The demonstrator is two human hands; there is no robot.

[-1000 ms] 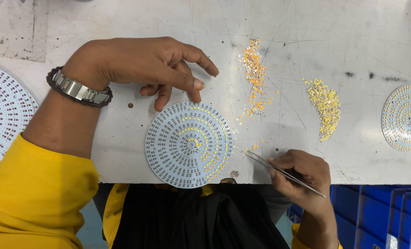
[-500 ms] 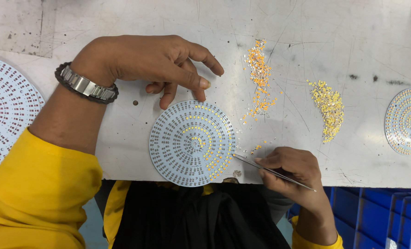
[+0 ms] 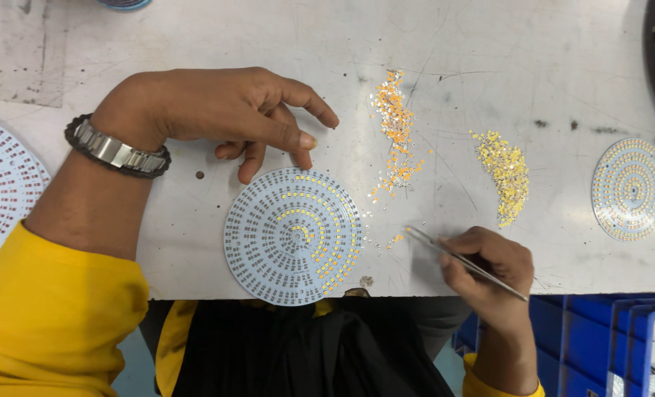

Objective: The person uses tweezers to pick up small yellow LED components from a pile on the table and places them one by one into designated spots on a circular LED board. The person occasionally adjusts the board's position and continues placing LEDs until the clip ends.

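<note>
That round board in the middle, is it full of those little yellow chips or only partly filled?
Partly filled. The round board has yellow chips along its right side and near its centre, while the left half shows only bare pads.

1. The left hand point(image 3: 217, 110) is bare, with no glove and no rings showing on its fingers.
2. A silver metal-link wristwatch band with dark edges point(image 3: 116, 149) wraps the wrist just behind that hand.
3. Further back from the watch band, a bright yellow long sleeve point(image 3: 48, 323) covers the forearm, its cloth loosely creased.
4. The right hand point(image 3: 489, 272) is bare too; a sliver of yellow cuff point(image 3: 482, 382) shows behind it.
5. A black garment point(image 3: 305, 353) covers the lap.
</note>
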